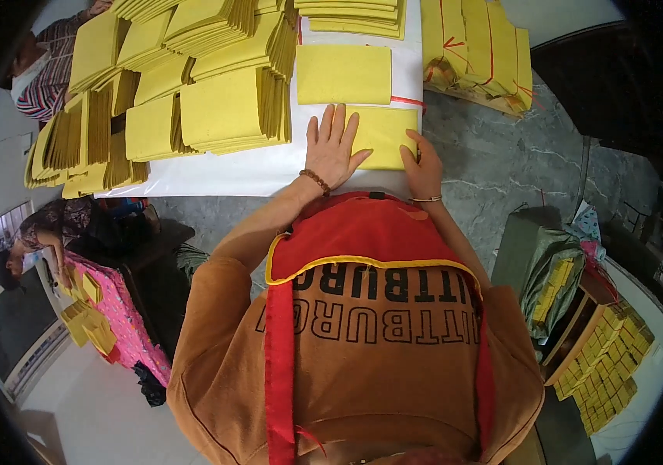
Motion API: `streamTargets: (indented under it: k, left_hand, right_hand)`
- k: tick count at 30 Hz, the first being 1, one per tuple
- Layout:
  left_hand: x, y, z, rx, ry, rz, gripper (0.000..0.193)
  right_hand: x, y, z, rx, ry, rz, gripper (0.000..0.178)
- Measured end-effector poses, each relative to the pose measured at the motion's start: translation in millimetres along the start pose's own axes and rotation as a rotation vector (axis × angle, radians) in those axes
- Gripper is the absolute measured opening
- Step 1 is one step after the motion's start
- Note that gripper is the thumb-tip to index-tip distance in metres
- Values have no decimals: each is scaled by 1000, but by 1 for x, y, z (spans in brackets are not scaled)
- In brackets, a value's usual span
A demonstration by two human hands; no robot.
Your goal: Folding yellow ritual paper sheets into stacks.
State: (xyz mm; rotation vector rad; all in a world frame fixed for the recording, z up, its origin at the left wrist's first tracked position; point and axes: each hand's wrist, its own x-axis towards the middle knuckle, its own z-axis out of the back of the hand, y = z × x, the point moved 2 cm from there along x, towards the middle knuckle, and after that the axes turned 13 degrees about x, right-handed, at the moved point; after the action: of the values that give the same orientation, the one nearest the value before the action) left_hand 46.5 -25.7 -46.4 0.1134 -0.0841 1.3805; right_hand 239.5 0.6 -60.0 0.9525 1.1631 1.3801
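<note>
A flat yellow paper piece lies near the front edge of the white-covered table, close to my body. My left hand is laid flat at its left side, fingers stretched out and a little apart, the thumb reaching toward the paper. At the paper's right edge, my right hand has its thumb and bent fingers on the border, gripping it. Just beyond lies a second yellow paper piece, untouched. Whether each piece is one sheet or a thin stack, I cannot tell.
Folded yellow paper stacks crowd the table's left side. Tied yellow bundles stand beyond its right edge, and more bundles are piled at the lower right. One person bends over a pink-covered table; another is at the far left.
</note>
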Motion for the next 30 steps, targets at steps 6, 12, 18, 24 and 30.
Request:
streamTargets:
  k: [6, 12, 18, 24, 30]
  left_hand:
    - [1, -1, -3, 55, 11, 8, 63]
    - [4, 1, -8, 46, -25, 10, 60]
    - [1, 4, 16, 1, -114, -173, 69]
    - [5, 8, 23, -90, 15, -458, 78]
    - [3, -14, 20, 150, -69, -444, 62]
  right_hand:
    - [-9, 36, -13, -741, -23, 502, 41]
    - [0, 22, -28, -848, 336, 528, 49]
    - [2, 23, -30, -851, 314, 530, 52]
    - [2, 6, -17, -594, 394, 465, 41]
    - [16, -14, 18, 536, 99, -187, 26]
